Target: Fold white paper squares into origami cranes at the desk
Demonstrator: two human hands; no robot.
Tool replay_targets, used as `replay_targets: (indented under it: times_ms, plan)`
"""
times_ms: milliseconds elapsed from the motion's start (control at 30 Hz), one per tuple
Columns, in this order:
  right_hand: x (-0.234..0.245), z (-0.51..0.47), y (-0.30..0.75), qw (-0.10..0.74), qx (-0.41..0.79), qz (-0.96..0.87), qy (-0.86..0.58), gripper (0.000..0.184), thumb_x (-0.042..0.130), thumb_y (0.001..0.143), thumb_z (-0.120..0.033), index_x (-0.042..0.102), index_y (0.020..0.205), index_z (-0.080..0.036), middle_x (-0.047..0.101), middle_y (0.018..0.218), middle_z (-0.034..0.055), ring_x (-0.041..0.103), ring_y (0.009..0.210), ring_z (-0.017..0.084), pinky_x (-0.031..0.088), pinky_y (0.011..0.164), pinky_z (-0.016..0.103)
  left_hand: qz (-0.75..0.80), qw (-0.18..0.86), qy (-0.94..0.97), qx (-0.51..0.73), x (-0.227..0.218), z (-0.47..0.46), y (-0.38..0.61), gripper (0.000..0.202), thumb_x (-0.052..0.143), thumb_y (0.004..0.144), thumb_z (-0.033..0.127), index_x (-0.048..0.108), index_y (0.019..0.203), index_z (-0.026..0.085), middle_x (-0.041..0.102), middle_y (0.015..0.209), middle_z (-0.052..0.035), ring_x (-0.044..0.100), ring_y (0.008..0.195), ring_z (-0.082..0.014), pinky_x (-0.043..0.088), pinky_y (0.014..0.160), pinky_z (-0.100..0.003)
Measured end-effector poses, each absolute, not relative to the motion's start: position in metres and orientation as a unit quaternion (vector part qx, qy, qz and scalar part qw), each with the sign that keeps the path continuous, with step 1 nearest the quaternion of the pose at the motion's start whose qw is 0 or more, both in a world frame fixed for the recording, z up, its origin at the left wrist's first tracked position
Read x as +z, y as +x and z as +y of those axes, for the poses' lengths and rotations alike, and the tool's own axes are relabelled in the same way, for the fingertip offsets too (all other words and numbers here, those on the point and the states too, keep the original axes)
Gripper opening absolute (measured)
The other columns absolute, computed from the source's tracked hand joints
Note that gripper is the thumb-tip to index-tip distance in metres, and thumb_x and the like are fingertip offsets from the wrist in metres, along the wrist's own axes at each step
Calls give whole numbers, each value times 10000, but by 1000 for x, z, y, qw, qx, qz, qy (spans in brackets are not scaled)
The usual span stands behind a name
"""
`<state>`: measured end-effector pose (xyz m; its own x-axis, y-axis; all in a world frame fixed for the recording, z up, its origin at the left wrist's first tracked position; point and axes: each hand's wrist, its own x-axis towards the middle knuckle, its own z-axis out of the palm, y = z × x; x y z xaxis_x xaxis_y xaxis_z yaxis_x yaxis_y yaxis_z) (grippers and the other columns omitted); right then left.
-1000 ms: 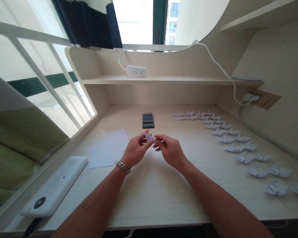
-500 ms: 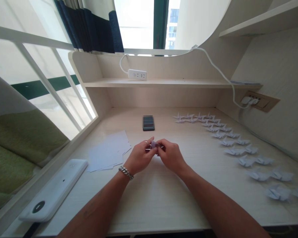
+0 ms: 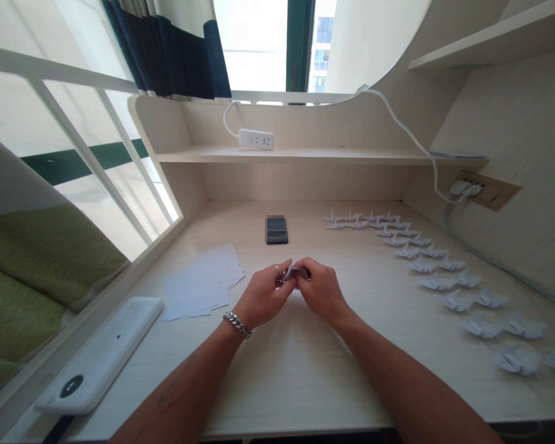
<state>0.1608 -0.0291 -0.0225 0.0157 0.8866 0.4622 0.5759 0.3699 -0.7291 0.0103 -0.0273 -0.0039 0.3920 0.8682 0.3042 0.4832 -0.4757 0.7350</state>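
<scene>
Fingers [image 3: 287, 287] of left hand [image 3: 261, 300] and right hand [image 3: 322, 291] curled nearly closed, pinching folded white paper [image 3: 298, 271], hands close together

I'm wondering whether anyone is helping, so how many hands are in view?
2: the left hand and the right hand, close together over the desk, both with a grip on a folded paper. No other hand shows.

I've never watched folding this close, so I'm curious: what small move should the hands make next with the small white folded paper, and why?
Probably a gentle press: the bare right hand could flatten the small white folded paper while the ringed left hand steadies it. Both hands pinch it, and its folds look partly spread, though the hands hide much of it.
</scene>
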Motion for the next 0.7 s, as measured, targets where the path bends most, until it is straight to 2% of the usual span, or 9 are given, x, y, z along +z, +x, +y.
replay_targets:
  times_ms: [200,367,567,700]
  plan:
    - [-22,-29,162,451,202,-682,-540,131,567,701,-153,667,767,-208,684,708,0,577,638,156,396,604,243,413,282,801,330,0,-29,12,290,499,866,311,660,1105,277,723,872,-5,653,745,-189,474,708,-279]
    - [-23,-28,162,479,209,-657,-544,135,564,699,-161,666,774,-206,682,711,1,578,647,157,406,609,245,402,324,778,357,0,-30,13,368,520,865,316,609,1220,289,718,1062,-14,677,911,-208,495,811,-287]
    - [-25,-26,161,496,251,-631,-541,201,539,670,-131,659,815,-203,687,738,2,598,670,165,440,619,258,401,383,736,387,-6,-29,13,472,613,813,374,589,1261,227,679,1169,-61,674,957,-234,509,883,-352]
    - [-29,-22,162,530,303,-603,-514,155,565,713,-193,651,842,-196,672,709,11,608,637,171,463,586,268,376,471,669,435,-9,-22,13,426,619,815,379,633,1187,173,682,1147,-97,655,975,-222,518,882,-365]
